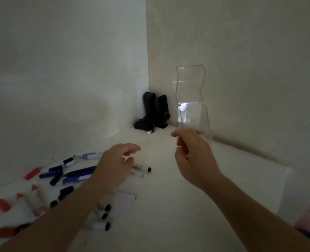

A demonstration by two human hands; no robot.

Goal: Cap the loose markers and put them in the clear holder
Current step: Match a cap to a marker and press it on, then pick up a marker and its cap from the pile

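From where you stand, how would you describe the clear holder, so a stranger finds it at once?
Look to the far corner where the two white walls meet. Black speakers stand there, and the clear holder stands just right of them, against the right wall. It alone is transparent and tall, beyond the right hand.

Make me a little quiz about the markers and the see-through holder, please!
1. True or false: the clear holder already has markers standing in it.
2. Where do most of the loose markers lie?
A. left of the left hand
B. right of the right hand
C. on top of the black things in the corner
3. Fill in: the right hand hovers just in front of the clear ____.

Key: 1 false, it looks empty; 2 A; 3 holder.
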